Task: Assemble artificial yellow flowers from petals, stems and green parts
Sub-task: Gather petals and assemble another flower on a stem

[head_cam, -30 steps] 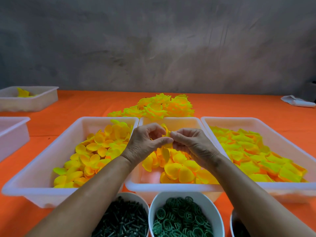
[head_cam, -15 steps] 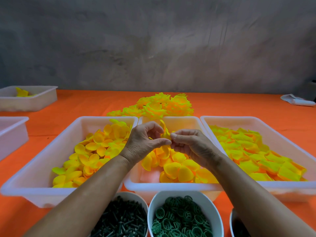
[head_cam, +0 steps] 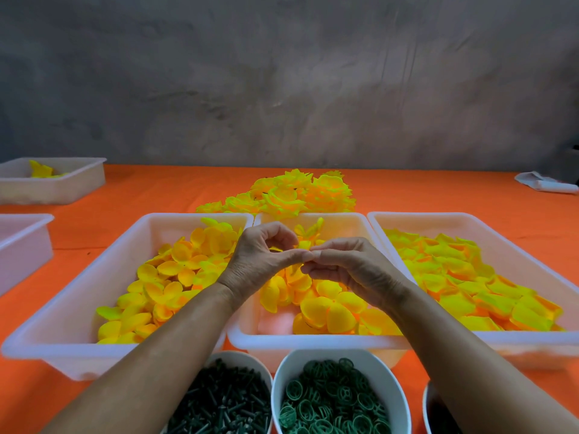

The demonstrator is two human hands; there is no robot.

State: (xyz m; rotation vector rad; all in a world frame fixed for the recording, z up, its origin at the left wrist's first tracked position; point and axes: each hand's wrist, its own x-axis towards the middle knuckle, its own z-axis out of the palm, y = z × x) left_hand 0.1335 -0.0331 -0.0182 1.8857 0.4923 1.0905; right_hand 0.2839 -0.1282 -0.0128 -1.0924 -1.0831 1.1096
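**Yellow petal piece pinched between two hands over the middle tray**

White plastic trays sit well to the left of the grip: a far one (head_cam: 56, 183) with a few yellow scraps and a nearer one (head_cam: 22, 242) cut off by the frame edge. Just left of the grip, a large tray (head_cam: 103, 277) holds loose yellow petals (head_cam: 175, 277). The left hand (head_cam: 260, 258) curls thumb and fingers around a small yellow petal piece (head_cam: 305, 239), and the right hand (head_cam: 347, 264) pinches it from the other side, fingertips meeting. Beneath the grip lies the middle tray (head_cam: 313, 339) with more petals. Beyond the grip, finished flowers (head_cam: 291, 195) are heaped on the orange cloth (head_cam: 156, 192). Nearer than the grip stand a bowl of dark stems (head_cam: 225, 402) and a bowl of green rings (head_cam: 335, 399). Right of the grip, a third tray (head_cam: 470, 220) holds yellow-green petals.
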